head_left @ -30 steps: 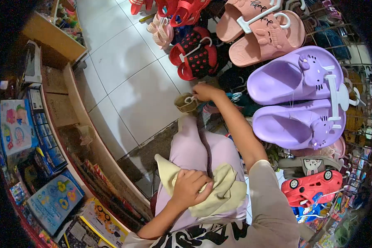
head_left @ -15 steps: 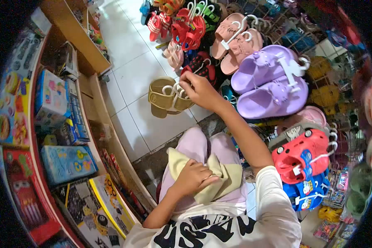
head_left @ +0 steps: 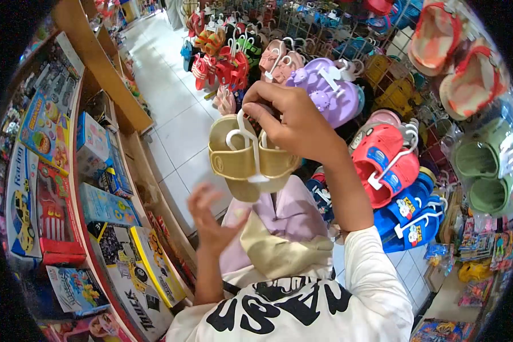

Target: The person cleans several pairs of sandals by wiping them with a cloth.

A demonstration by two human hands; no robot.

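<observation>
My right hand [head_left: 293,117] pinches the top of a white plastic hanger [head_left: 255,149]. From it hangs a pair of gold-brown slide sandals [head_left: 232,163], held up in front of my knees. Somewhat smeared by motion, my left hand [head_left: 211,214] is raised below and to the left of the sandals, its fingers apart and nothing in them. A pale yellow-green cloth [head_left: 285,245] lies crumpled across my lap.
On the right, a wire rack carries purple clogs [head_left: 325,94], red clogs [head_left: 376,162], blue sandals [head_left: 410,219] and green clogs [head_left: 479,165] in plastic. Shelves of boxed toys [head_left: 105,202] run along the left. White floor tiles [head_left: 179,128] lie ahead.
My right hand has lifted the sandals closer to me. My left hand has let go of the cloth and risen to the left, its fingers spreading. The view has shifted.
</observation>
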